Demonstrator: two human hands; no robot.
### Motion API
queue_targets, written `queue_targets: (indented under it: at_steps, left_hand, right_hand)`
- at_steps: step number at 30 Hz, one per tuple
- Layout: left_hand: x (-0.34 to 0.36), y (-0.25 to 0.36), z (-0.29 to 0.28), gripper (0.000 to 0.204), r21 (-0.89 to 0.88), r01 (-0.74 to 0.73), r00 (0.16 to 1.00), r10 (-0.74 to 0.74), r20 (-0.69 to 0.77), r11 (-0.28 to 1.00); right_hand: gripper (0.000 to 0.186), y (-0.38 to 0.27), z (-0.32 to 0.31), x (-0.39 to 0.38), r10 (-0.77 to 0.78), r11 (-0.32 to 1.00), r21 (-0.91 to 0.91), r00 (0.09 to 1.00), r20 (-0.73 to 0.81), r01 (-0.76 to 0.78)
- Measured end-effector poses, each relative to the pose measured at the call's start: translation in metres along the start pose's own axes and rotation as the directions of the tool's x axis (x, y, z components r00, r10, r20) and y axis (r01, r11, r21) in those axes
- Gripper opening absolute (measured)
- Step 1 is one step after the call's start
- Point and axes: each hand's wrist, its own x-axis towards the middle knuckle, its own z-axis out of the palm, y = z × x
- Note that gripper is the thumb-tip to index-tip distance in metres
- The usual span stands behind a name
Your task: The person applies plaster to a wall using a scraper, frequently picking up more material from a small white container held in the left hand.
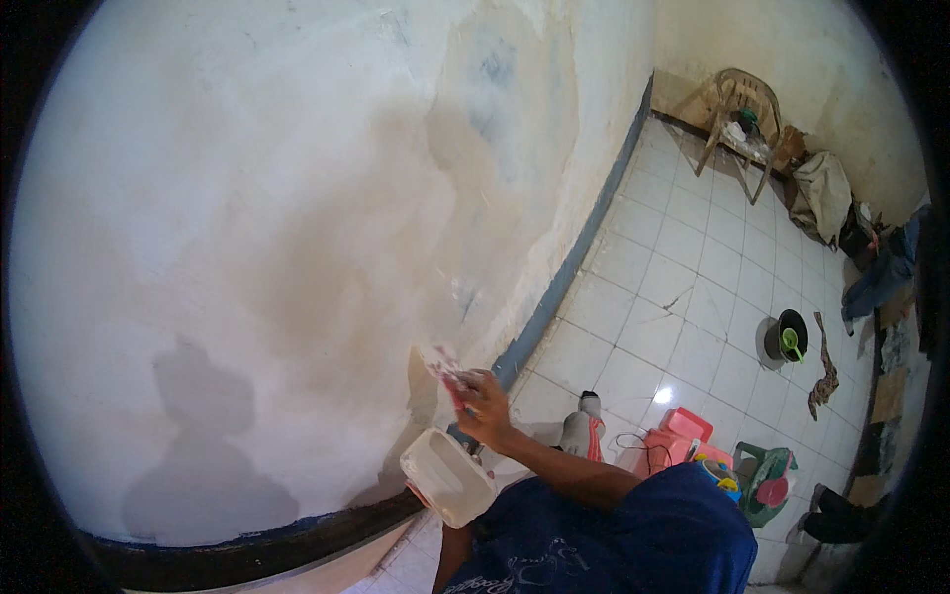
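Note:
My right hand (482,409) is closed around a flat red tool smeared with white (447,368). Whether it is a brush or a scraper I cannot tell. The tool's end is at the lower part of the white wall (327,228), by a patchy beige-grey strip. Below that hand, my left hand (417,492) holds an off-white plastic tub (457,477), tilted with its opening up. Most of the left hand is hidden behind the tub, with only finger edges showing at its left side.
A blue-grey skirting band (569,267) borders the white tiled floor (643,287). On the floor are a dark bucket (792,332) with a green dipper, a twisted rag (823,371), pink containers (673,441) and a green stool (767,495). A plastic chair (744,124) stands far right.

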Motion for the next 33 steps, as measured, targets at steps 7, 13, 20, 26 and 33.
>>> queue_targets:
  at_steps: [7,13,20,26,33]
  left_hand:
    - [0.001,0.002,-0.005,0.099,0.042,0.014,1.000,-0.015,0.005,0.999]
    - [0.000,0.001,0.000,0.101,0.039,-0.018,1.000,0.018,0.004,0.999]
    - [-0.004,0.009,-0.012,0.105,0.073,0.000,1.000,0.000,0.002,0.997]
    - [0.003,-0.006,0.009,0.104,0.065,0.018,0.997,-0.023,0.079,0.998]
    - [0.000,0.004,-0.011,0.108,0.259,-0.076,0.997,0.075,0.012,0.963]
  right_hand:
    - [0.014,0.064,-0.047,0.027,0.741,0.554,0.631,0.668,-0.076,-0.543]
    - [0.016,0.071,-0.070,0.104,0.783,0.422,0.806,0.615,-0.093,-0.416]
    - [0.040,0.072,-0.074,0.183,0.067,0.986,-0.120,0.936,-0.345,-0.114]
    - [0.053,0.077,-0.049,0.198,-0.088,0.915,-0.396,0.921,-0.379,-0.076]
    - [0.046,0.056,-0.004,0.182,0.011,0.909,-0.390,0.944,-0.330,-0.147]
